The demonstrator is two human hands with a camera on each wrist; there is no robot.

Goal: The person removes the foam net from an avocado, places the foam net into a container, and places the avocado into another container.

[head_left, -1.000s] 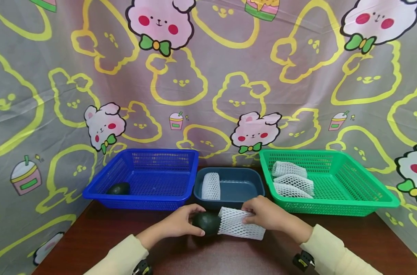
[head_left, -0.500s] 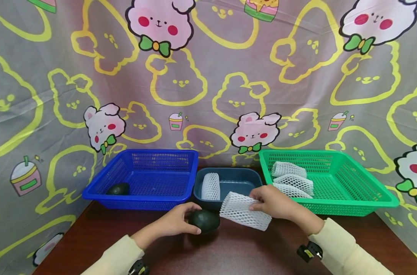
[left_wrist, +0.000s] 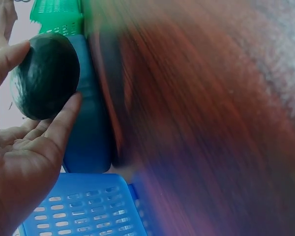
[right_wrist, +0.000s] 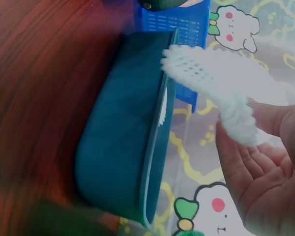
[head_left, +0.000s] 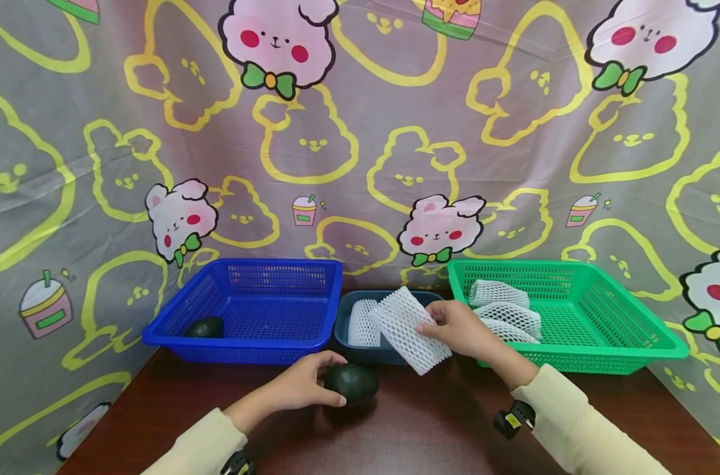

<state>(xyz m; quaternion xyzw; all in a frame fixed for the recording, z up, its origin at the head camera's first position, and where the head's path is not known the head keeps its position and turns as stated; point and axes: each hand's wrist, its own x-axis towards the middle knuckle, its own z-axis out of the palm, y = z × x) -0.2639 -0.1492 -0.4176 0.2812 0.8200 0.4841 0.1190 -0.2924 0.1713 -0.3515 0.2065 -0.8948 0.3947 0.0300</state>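
Head view: pinching the white foam-net sleeve in the right grip, now moved farther from the dark green, smooth oval fruit and up toward the dark teal plastic tray just left of this grip. Clasping the bare fruit in the left grip, over the red-brown, wood-grained surface. Probably finished with separating fruit and sleeve.

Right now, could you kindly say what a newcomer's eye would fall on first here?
Probably the cartoon rabbit backdrop, spread behind everything. Next come the vivid blue basket on the left and green basket on the right. Nearer, the left hand holds a dark green fruit, the right hand a white mesh sleeve.
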